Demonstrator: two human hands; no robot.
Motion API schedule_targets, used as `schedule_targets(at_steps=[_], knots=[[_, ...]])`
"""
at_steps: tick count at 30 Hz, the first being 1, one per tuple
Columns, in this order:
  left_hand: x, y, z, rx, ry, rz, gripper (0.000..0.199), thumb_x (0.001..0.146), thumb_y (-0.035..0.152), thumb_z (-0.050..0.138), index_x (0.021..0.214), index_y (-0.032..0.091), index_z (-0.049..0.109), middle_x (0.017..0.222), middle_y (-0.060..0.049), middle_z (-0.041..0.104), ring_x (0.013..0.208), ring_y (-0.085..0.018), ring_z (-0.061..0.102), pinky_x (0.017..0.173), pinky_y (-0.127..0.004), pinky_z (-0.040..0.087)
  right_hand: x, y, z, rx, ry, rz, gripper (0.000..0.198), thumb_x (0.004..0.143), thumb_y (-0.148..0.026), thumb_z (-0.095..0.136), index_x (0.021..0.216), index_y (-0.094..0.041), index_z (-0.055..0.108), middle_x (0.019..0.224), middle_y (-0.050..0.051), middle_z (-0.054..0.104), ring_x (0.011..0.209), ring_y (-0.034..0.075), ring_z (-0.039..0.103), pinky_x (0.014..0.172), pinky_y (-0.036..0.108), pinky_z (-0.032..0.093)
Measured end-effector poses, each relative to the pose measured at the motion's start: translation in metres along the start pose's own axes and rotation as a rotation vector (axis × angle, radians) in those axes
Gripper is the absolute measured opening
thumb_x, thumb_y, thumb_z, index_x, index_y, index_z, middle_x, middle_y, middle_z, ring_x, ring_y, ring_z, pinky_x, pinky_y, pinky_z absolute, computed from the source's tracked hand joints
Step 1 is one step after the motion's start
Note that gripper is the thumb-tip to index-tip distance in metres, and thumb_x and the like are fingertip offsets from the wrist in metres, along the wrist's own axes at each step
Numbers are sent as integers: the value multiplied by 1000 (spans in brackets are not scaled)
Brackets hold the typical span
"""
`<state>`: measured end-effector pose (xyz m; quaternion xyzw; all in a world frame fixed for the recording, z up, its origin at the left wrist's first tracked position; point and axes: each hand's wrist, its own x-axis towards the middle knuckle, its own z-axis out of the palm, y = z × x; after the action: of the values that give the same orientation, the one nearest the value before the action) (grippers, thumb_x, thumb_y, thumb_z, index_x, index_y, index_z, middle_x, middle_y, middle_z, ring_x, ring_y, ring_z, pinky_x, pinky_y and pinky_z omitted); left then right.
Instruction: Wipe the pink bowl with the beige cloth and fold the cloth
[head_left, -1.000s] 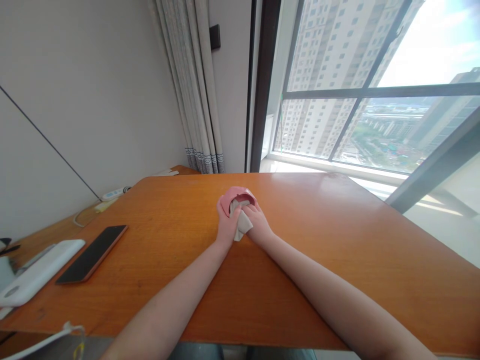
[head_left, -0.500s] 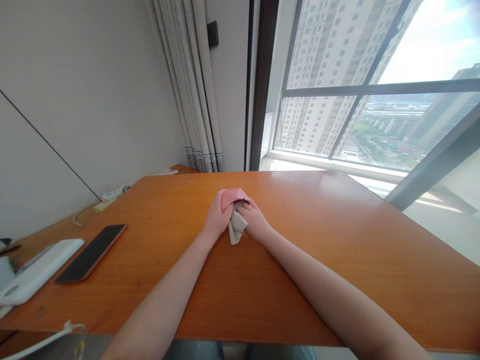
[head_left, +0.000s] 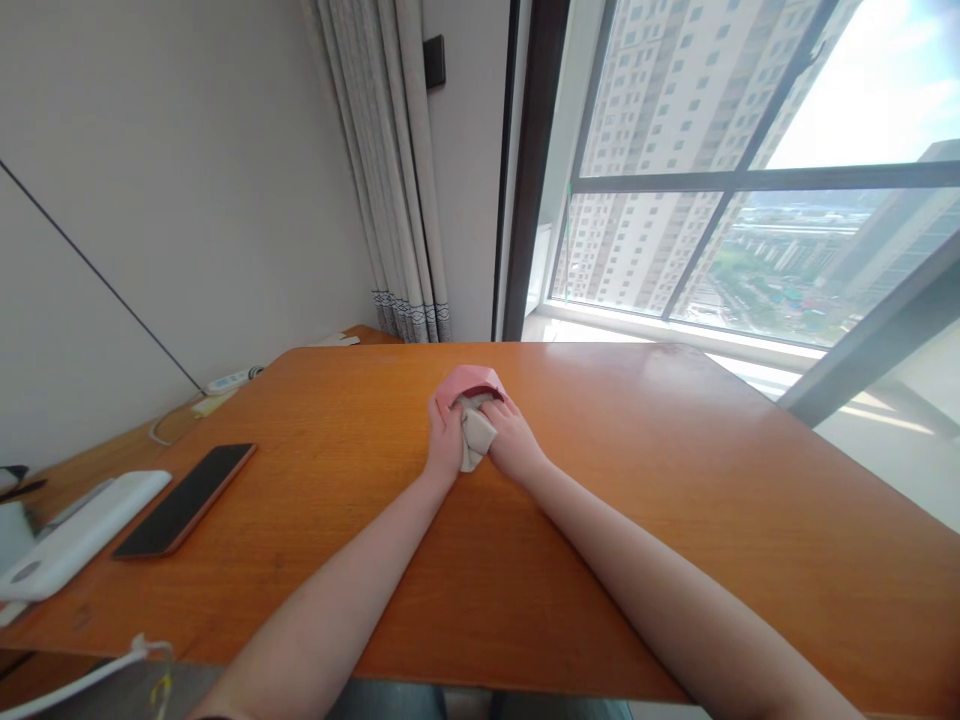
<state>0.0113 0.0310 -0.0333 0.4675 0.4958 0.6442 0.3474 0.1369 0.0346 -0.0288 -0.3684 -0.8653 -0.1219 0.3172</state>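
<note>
A pink faceted container [head_left: 471, 380], with its opening turned toward me, is tilted above the middle of the wooden table. My left hand [head_left: 445, 440] is closed around its left side. At the opening, my right hand [head_left: 513, 437] presses a light grey cloth [head_left: 478, 432] against the inside, its fingertips partly hidden within. The cloth's loose end hangs out between my two hands. How deep the container is, I cannot tell.
On the left of the table [head_left: 675, 520] lie a dark phone [head_left: 187, 500] and a white flat device [head_left: 82, 535]. A power strip [head_left: 229, 382] sits by the wall. A white cable [head_left: 90, 685] crosses the near left edge. Beyond stand a curtain [head_left: 397, 200] and a large window.
The pink container has tilted so more of its opening faces me. My left hand has shifted slightly right and turned more upright. The cloth's hanging end is shorter and more bunched.
</note>
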Motion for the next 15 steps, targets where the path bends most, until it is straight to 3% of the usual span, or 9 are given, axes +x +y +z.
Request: schedule_targets(at_steps=[4, 8, 12, 15], knots=[[5, 8, -12, 149, -106, 185, 35, 84, 29, 48, 119, 22, 45, 120, -6, 55, 113, -20, 52, 101, -35, 36, 1, 3, -5, 18, 14, -36, 25, 89, -16, 41, 97, -20, 64, 89, 7, 60, 99, 22, 50, 111, 49, 20], [0, 11, -13, 180, -136, 211, 56, 78, 30, 58, 129, 23, 38, 130, -9, 49, 120, -23, 48, 104, -38, 33, -3, 5, 0, 123, 3, -19, 29, 88, -21, 48, 115, -21, 59, 103, 7, 63, 111, 23, 48, 113, 48, 19], [-12, 6, 2, 35, -69, 59, 69, 75, 33, 63, 134, 23, 27, 132, -11, 46, 120, -21, 48, 103, -35, 35, -6, 5, 7, 166, -6, 99, 26, 87, -25, 52, 110, -24, 63, 96, 5, 65, 105, 21, 52, 111, 45, 24], [-16, 0, 11, -76, -10, -133, 49, 79, 34, 56, 122, 23, 35, 120, -8, 54, 109, -19, 55, 94, -33, 43, -6, 5, 7, 190, -4, 86, 26, 87, -23, 52, 112, -23, 62, 97, 5, 65, 104, 20, 53, 110, 44, 25]])
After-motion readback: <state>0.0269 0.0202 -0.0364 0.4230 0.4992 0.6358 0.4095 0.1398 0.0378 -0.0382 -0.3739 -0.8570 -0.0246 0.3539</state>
